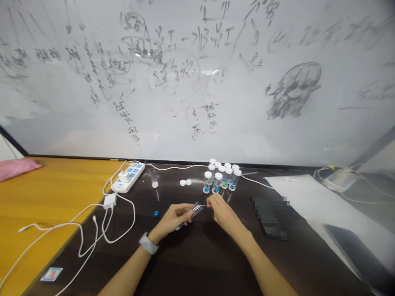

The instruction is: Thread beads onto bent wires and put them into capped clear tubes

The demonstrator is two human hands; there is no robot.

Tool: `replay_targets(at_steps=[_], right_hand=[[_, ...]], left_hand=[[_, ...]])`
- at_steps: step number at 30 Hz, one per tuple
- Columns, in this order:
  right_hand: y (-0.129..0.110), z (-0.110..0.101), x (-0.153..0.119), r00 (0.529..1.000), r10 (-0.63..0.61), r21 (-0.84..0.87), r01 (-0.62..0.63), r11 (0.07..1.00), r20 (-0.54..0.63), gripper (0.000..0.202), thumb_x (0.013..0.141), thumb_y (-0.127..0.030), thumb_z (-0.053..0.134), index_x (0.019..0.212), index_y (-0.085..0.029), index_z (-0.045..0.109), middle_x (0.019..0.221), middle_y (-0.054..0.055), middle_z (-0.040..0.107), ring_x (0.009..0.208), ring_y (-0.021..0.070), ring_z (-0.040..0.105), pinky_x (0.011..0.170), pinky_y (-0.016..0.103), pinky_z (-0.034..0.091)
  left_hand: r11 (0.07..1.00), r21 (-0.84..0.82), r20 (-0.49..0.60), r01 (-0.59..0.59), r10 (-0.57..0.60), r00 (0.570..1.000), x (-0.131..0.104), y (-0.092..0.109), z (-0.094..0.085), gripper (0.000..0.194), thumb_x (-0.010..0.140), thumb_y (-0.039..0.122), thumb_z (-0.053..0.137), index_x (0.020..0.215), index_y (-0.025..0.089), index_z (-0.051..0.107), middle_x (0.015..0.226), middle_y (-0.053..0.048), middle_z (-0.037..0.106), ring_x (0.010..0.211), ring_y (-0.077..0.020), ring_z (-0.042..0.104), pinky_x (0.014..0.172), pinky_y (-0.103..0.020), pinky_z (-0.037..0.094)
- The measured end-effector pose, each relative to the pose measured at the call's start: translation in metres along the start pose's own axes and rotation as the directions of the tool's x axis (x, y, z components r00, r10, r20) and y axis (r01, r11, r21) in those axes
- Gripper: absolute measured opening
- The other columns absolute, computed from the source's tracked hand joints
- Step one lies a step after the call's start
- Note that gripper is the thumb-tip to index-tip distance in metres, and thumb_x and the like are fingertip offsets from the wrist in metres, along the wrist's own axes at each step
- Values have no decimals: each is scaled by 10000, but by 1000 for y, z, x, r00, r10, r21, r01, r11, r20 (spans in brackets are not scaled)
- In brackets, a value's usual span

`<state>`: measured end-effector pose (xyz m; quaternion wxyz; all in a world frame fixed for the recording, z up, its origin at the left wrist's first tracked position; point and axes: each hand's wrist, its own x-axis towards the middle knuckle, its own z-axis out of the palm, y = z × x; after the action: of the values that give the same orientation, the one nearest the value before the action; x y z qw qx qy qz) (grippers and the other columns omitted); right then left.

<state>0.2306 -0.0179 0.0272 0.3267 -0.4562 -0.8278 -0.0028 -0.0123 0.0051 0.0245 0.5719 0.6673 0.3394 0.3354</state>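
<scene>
My left hand (175, 220) is wrapped round a clear plastic tube (196, 209), tilted with its upper end to the right. Something blue shows faintly near the tube's lower end, mostly behind my fingers. Just right of the upper end, my right hand (219, 207) is closed in a pinch. A thin white edge shows at its fingertips and looks like a cap seen side-on. To the left of my hands a small blue ball (156, 213) lies on the dark table. Two loose white caps (185, 182) lie farther back.
Several white-capped clear tubes (218, 183) with blue or green pieces inside stand at the back. Another clear tube (153, 177) stands near a power strip (129, 176). White cables (82, 224) sprawl on the left. A dark, pixelated object (271, 218) and white paper (296, 193) lie right.
</scene>
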Motion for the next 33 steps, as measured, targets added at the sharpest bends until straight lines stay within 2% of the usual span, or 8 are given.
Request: replay_targets(at_steps=[5,8,12,21,26,28,31,33], right_hand=[[-7,4,0,999,-12,183,21,983,-51,212,966,-63,434,1015,-213,577,926,57,629,858,215,584,795,346,485],[-10,5,1,984,84,299,-34,954,-157,133,981,-169,530,1055,-231,621,953,51,681,856,206,640,791,330,513],[-15,5,3,964,129,389,-28,921,-235,131,968,-219,576,944,-244,703,893,35,729,834,204,678,793,328,536],[-23,5,7,975,181,513,-91,854,-129,223,998,-294,528,990,-251,747,994,69,726,972,232,663,874,373,531],[-17,23,5,909,392,529,-265,806,-143,260,1010,-325,461,1100,-221,681,1007,87,730,911,237,688,821,359,538],[-14,37,9,910,405,479,-315,819,-93,263,1001,-296,452,1163,-208,639,969,79,728,874,229,692,791,343,534],[-11,58,26,947,313,324,-319,891,71,389,950,-179,473,1337,-195,518,926,53,722,870,217,691,822,333,515],[-10,70,46,931,323,156,-349,924,170,469,938,-151,495,1403,-195,455,968,68,722,912,218,691,833,319,494]], left_hand=[[999,35,56,-3,1,998,-1,1,1,481,865,465,684,1232,154,700,855,-96,726,700,-187,642,613,-277,494],[1000,8,67,0,0,998,-2,5,3,475,861,461,693,1222,152,705,869,-101,727,698,-181,636,630,-281,493],[994,-105,94,28,-18,995,-4,10,5,452,858,450,701,1194,149,714,952,-118,724,704,-171,632,634,-278,495],[937,-325,103,130,-102,989,-5,11,7,429,832,442,734,1143,147,726,973,-120,717,674,-151,638,601,-260,484],[858,-503,-8,104,-125,992,0,8,6,438,833,454,733,1143,147,692,966,-116,708,658,-149,646,577,-253,474],[822,-566,-77,60,-126,989,2,7,4,455,858,484,694,1180,165,650,934,-98,705,630,-141,639,563,-248,473],[794,-608,-148,5,-120,982,5,6,5,472,904,534,608,1238,201,577,829,-51,686,560,-124,603,508,-227,450],[789,-614,-180,-13,-124,976,6,5,6,474,912,552,582,1232,203,562,751,-19,651,509,-110,561,458,-206,413]])
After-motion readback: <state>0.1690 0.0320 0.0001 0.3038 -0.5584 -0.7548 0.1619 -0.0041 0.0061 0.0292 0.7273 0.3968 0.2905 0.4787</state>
